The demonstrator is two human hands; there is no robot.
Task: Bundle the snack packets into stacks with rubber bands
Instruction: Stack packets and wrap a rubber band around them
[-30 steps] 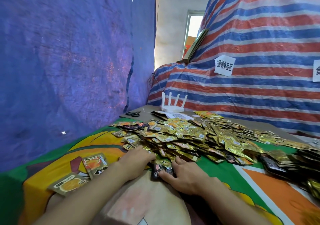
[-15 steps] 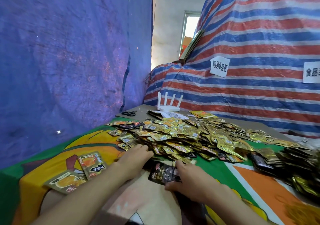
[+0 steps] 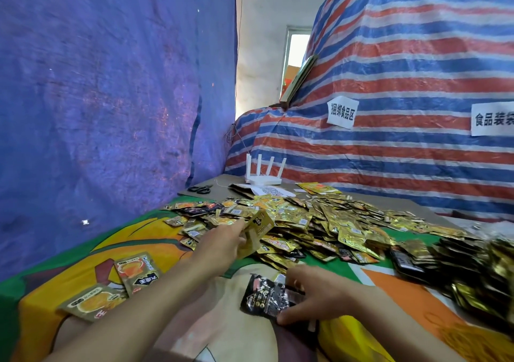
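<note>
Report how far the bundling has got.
Done: some packets sit in stacks at the right edge; bands on them cannot be made out. In hand: the left hand holds a gold packet raised, and the right hand grips black packets low over the cloth. Left: the big loose pile is unbundled.

The right paper sign (image 3: 493, 119) is cut off by the right edge, and its last character is lost. The dark packet stacks (image 3: 472, 272) at the right are smeared by blur, so no count can be made. An orange mass (image 3: 472, 342) in the near right corner is too blurred to be identified. The gold packet (image 3: 257, 232) held in the left grip (image 3: 222, 243) is blurred and its print cannot be read. The black packet (image 3: 264, 296) is partly covered by the right grip (image 3: 319, 295). Both forearms are cut off by the near edge.
</note>
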